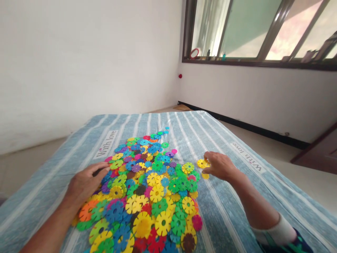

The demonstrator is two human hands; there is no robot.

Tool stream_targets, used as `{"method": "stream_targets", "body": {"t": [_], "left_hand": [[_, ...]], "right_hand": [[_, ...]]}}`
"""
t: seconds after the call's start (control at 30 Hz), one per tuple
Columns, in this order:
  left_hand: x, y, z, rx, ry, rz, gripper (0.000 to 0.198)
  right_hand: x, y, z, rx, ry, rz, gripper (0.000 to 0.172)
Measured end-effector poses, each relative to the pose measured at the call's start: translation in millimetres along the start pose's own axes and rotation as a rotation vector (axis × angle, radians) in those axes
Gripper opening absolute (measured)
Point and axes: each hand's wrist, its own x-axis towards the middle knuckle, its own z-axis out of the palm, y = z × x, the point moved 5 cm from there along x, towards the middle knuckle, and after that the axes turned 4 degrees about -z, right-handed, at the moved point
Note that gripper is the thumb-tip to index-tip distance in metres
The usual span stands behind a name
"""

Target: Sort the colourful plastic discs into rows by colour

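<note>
A big heap of flat, toothed plastic discs (147, 189) in many colours lies on a blue striped bed cover (231, 211). My left hand (85, 181) rests palm down on the heap's left edge, fingers stretched out and slightly apart over the discs. My right hand (219, 165) is to the right of the heap, fingers pinched on a yellow disc (202, 163). Another yellow disc (205, 175) lies on the cover just under that hand.
The cover carries the words "With love" (106, 144) in two places. A white wall stands to the left and behind. A window (263, 28) with small items on its sill is at the upper right. A dark wooden edge (318, 151) shows at the right.
</note>
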Motion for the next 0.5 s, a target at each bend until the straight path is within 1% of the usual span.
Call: {"method": "stream_targets", "body": {"t": [0.07,0.13,0.27,0.37,0.4,0.43,0.5], "left_hand": [[-0.6,-0.2,-0.2,-0.007,0.015,0.013,0.044],[-1.4,0.0,-0.5,-0.01,0.03,0.024,0.042],[-2.8,0.3,0.2,-0.005,0.013,0.002,0.042],[-3.4,1.6,-0.3,-0.014,0.011,0.002,0.043],[-3.6,2.2,-0.4,-0.018,0.008,0.006,0.043],[-3.7,2.5,-0.6,-0.022,0.006,0.008,0.043],[-3.8,2.9,-1.0,-0.027,0.005,0.006,0.044]], "right_hand": [[15.7,2.6,4.7,-0.042,-0.041,-0.008,0.035],[24.9,0.8,10.4,-0.054,-0.067,-0.037,0.036],[29.7,-1.0,17.7,-0.044,-0.089,-0.076,0.037],[30.3,1.7,18.9,-0.028,-0.105,-0.096,0.049],[30.7,2.4,19.1,-0.03,-0.109,-0.103,0.05],[31.1,2.6,19.3,-0.036,-0.113,-0.111,0.047],[32.2,1.3,20.4,-0.058,-0.118,-0.129,0.035]]}}
